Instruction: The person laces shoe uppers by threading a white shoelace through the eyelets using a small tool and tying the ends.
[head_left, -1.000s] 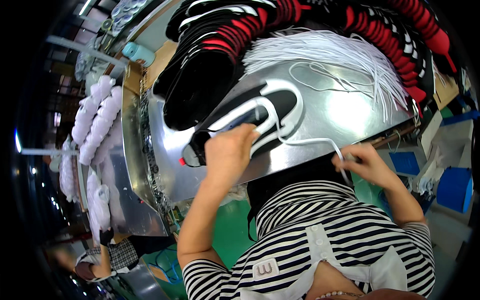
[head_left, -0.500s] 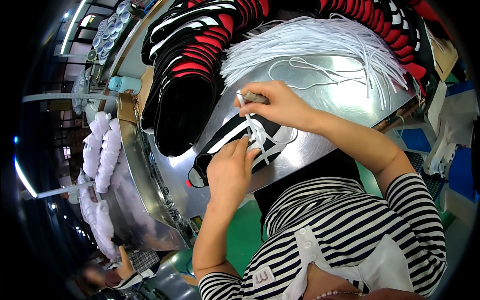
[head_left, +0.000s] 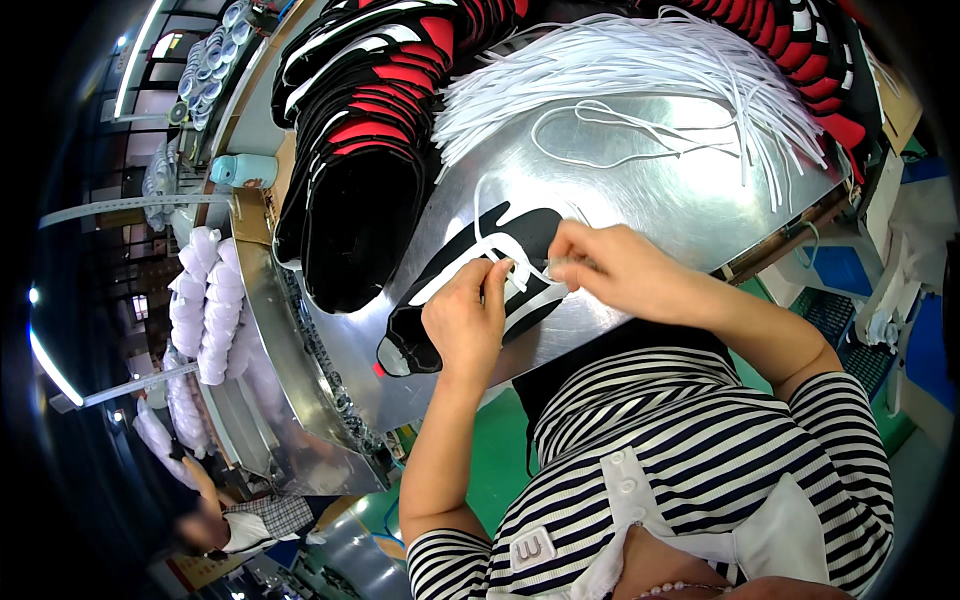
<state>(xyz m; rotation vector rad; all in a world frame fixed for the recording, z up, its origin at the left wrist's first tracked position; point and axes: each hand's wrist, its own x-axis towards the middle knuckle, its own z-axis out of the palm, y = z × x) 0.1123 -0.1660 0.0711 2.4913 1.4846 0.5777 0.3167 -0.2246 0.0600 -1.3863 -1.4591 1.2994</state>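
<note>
A black, white and grey shoe upper (head_left: 455, 262) lies slantwise on the metal table in front of me, its red-tabbed end toward the lower left. My left hand (head_left: 465, 312) is closed over its lacing area, thumb and forefinger pinching the white shoelace (head_left: 500, 244) at the upper. Just to the right, my right hand (head_left: 608, 268) is closed with curled fingers at another stretch of the same lace, near the upper's right side. A free length of lace sticks up beyond the upper. Whatever sits inside the right palm is hidden.
Stacked black-and-red shoe uppers (head_left: 365, 180) stand at the left, and more uppers (head_left: 800, 60) at the far right. A pile of white laces (head_left: 620, 70) spreads across the back of the metal table (head_left: 690, 205). Leftward are a light-blue bottle (head_left: 243, 170) and another person (head_left: 240, 525).
My right hand has moved right and down from above the upper, drawing lace sideways. The tool with a grey-brown handle it held is no longer visible. My left hand stays at the upper.
</note>
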